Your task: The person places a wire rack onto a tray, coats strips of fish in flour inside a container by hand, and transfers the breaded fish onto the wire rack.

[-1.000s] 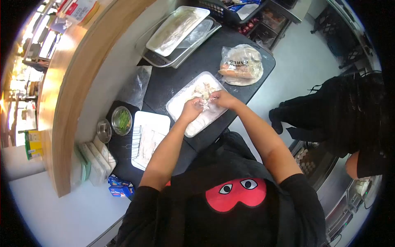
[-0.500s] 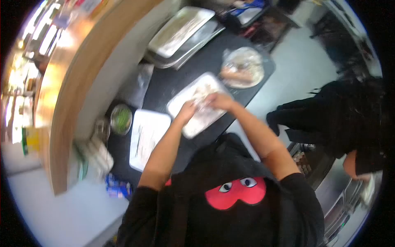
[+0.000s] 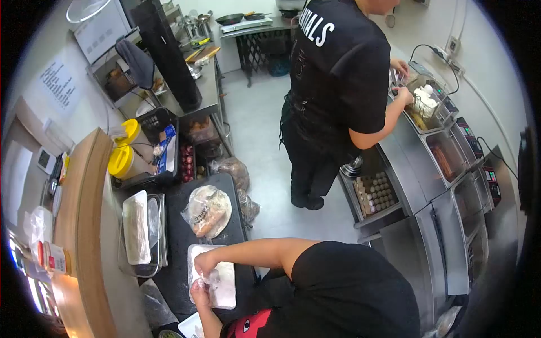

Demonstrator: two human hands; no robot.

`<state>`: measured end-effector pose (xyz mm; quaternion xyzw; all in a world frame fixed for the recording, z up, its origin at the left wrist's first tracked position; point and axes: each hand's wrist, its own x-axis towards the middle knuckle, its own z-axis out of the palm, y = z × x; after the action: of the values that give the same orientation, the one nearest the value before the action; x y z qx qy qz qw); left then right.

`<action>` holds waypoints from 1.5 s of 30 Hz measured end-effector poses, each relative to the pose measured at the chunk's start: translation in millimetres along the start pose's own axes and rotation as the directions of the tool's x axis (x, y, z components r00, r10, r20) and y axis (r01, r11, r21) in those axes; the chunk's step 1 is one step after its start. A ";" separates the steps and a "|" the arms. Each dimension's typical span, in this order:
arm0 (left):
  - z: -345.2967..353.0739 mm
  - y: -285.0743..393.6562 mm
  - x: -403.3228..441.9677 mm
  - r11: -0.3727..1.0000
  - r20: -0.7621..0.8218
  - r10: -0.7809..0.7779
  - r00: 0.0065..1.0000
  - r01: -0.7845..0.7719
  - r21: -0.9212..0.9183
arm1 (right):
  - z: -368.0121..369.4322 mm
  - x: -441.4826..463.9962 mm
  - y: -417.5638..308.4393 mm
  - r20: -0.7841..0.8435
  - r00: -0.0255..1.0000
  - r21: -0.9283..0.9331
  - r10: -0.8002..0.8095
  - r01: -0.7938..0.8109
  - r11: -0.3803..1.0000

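Left hand (image 3: 199, 293) and right hand (image 3: 205, 262) both over white tray (image 3: 227, 284), close together, fingers curled inward at pale food (image 3: 212, 276); can't tell if either hand actually grips it, fingertips too small and partly hidden. Food is between the hands, at the tray, which lies on dark table (image 3: 176, 248). Bag (image 3: 207, 213) with flat pale stuff and a brownish piece just beyond tray, near its far end. Long tray (image 3: 136, 228) off to the left, well apart from the hands. Onions (image 3: 187, 162) past the table's far end. Co-worker (image 3: 338, 79) in black across at steel counter (image 3: 401, 147), hands near wire basket (image 3: 425, 106); eggs (image 3: 376, 194) lower down, below counter level
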<state>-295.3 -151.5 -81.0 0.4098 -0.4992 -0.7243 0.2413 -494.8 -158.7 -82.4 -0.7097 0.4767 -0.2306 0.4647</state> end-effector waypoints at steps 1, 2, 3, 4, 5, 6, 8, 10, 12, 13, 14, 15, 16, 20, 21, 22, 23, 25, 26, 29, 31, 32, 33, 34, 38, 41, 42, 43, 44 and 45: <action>3.2 6.0 -7.7 1.000 -0.017 0.024 1.000 -0.024 0.011 | -4.4 -0.2 -4.5 0.012 1.000 0.004 -0.010 0.010 1.000; -0.6 4.0 -1.5 0.974 -0.028 0.056 0.998 -0.048 0.220 | -5.4 1.2 -8.4 0.036 0.999 0.013 -0.025 0.024 1.000; -4.1 -5.1 3.6 0.908 -0.054 0.077 0.996 -0.048 0.417 | -7.1 -4.9 -14.8 -0.039 0.999 -0.002 -0.008 0.008 1.000; 7.8 -9.3 3.0 0.903 -0.040 0.229 0.973 -0.197 0.382 | -8.4 -11.9 -20.5 -0.084 0.996 -0.004 -0.004 0.003 1.000; 10.4 -11.9 12.5 0.972 -0.058 0.188 0.980 -0.177 0.155 | -12.4 -15.1 -19.2 -0.062 0.985 -0.089 -0.160 0.154 0.984; 8.2 17.3 -13.0 0.615 -0.197 0.063 0.978 0.118 0.780 | 0.3 -1.9 -19.2 -0.040 0.967 -0.058 -0.253 0.250 0.966; -9.4 8.7 -4.6 0.533 -0.124 0.281 0.952 -0.047 0.845 | -21.5 -9.2 -13.8 -0.051 0.961 -0.036 -0.273 0.271 0.962; 9.3 24.7 -17.3 0.596 -0.091 0.549 0.831 -0.313 0.740 | -18.7 -21.0 -5.7 -0.045 0.960 -0.070 -0.275 0.272 0.960; 0.0 20.4 -17.6 0.221 0.151 0.605 0.782 -0.347 0.911 | -8.9 -32.4 11.3 -0.010 0.969 -0.273 -0.246 0.234 0.933; 4.0 11.4 -24.2 0.160 0.196 0.470 0.861 -0.302 0.940 | -3.4 -42.5 24.6 0.009 0.976 -0.424 -0.218 0.201 0.883; 9.7 4.1 -32.0 0.096 0.229 0.317 0.920 -0.272 0.958 | 1.9 -50.4 33.3 0.015 0.982 -0.566 -0.187 0.163 0.808; 13.6 -9.4 -39.8 -0.042 0.213 0.206 0.955 -0.208 0.977 | 8.0 -53.1 35.4 0.008 0.988 -0.694 -0.154 0.117 0.711; 15.9 -20.3 -46.4 -0.039 0.197 0.249 0.948 -0.193 0.980 | 11.2 -56.0 25.4 0.004 0.992 -0.685 -0.128 0.096 0.722; 30.2 -30.0 -58.6 -0.046 0.169 0.287 0.943 -0.163 0.986 | 11.9 -67.8 -3.5 0.009 0.999 -0.659 0.033 -0.019 0.752; 34.0 -29.5 -58.6 -0.061 0.156 0.298 0.942 -0.144 0.988 | 18.0 -65.1 5.4 0.015 0.999 -0.687 0.034 -0.014 0.727; 35.0 -28.8 -57.6 -0.077 0.145 0.310 0.940 -0.127 0.989 | 21.5 -62.4 10.4 0.018 0.999 -0.714 0.033 -0.010 0.700; 34.3 -28.1 -56.0 -0.063 0.139 0.303 0.943 -0.126 0.990 | 23.0 -58.8 15.8 0.013 0.995 -0.722 0.100 -0.060 0.689; 32.1 -27.0 -52.1 -0.037 0.130 0.287 0.949 -0.125 0.991 | 20.9 -52.2 15.3 0.001 0.972 -0.735 0.234 -0.158 0.659; 29.8 -25.0 -48.8 0.047 0.044 0.287 0.957 -0.060 0.997 | 18.3 -53.6 15.4 0.001 0.967 -0.726 0.253 -0.173 0.666; 25.5 -17.6 -36.0 0.216 -0.150 0.252 0.956 0.095 0.972 | 9.0 -59.3 3.9 0.028 0.944 -0.697 0.330 -0.218 0.683; 25.0 -10.9 -27.1 0.218 -0.197 0.221 0.955 0.148 0.965 | 11.8 -53.7 2.1 0.087 0.910 -0.674 0.405 -0.246 0.697; 24.9 -8.8 -22.7 0.221 -0.224 0.203 0.953 0.178 0.959 | 13.5 -50.4 1.7 -0.019 0.955 -0.634 0.296 -0.240 0.735; 23.7 -9.1 -18.6 0.244 -0.248 0.166 0.955 0.203 0.948 | 16.5 -47.2 0.7 -0.126 0.975 -0.594 0.184 -0.223 0.773; 22.3 -9.3 -14.4 0.268 -0.272 0.129 0.954 0.230 0.935 | 17.9 -44.5 -0.2 -0.235 0.969 -0.556 0.073 -0.195 0.808; 18.1 -7.9 -9.5 0.179 -0.274 0.098 0.957 0.254 0.950 | 28.1 -29.5 6.6 -0.231 0.973 -0.690 0.005 -0.167 0.705; 20.6 -7.3 -12.1 0.258 -0.304 0.034 0.952 0.286 0.923 | 32.6 -26.9 9.0 -0.180 0.968 -0.681 0.175 -0.251 0.688; 21.4 -13.2 -11.0 0.281 -0.271 0.063 0.961 0.243 0.928 | 32.0 -29.4 11.5 -0.202 0.961 -0.669 0.188 -0.276 0.690; 18.4 -20.5 -11.8 0.299 -0.260 0.100 0.961 0.220 0.928 | 31.0 -30.2 12.4 -0.210 0.960 -0.659 0.183 -0.278 0.699; 14.1 -24.8 -17.5 0.313 -0.266 0.141 0.954 0.212 0.926 | 26.3 -32.6 11.9 -0.195 0.972 -0.689 0.131 -0.231 0.687; 14.1 -24.0 -24.8 0.282 -0.239 0.191 0.952 0.180 0.942 | 30.2 -34.0 27.7 -0.254 0.964 -0.615 0.081 -0.225 0.755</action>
<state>-292.0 -116.0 -92.0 0.5769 -0.7901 -0.2056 0.0239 -499.3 -118.2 -116.8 -0.7548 0.6299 -0.0897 0.1596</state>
